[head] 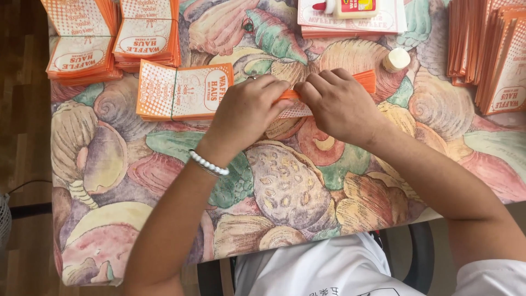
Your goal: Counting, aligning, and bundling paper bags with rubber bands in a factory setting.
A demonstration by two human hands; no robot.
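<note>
My left hand (247, 108) and my right hand (337, 103) meet in the middle of the table, both pinching one orange-and-white paper sleeve (364, 80) that lies flat under them. The fingertips press along its orange edge. Most of the sleeve is hidden beneath the hands; its orange end sticks out to the right. A white bead bracelet (208, 163) circles my left wrist. Just left of my left hand lies a small stack of the same flat printed sleeves (181, 90).
More sleeve stacks sit at the back left (82, 41), (147, 33), back centre (350, 23) and far right (490, 49). A glue bottle (350, 6) lies on the back-centre stack, its round white cap (396, 59) beside my right hand. A shell-patterned cloth (285, 186) covers the table.
</note>
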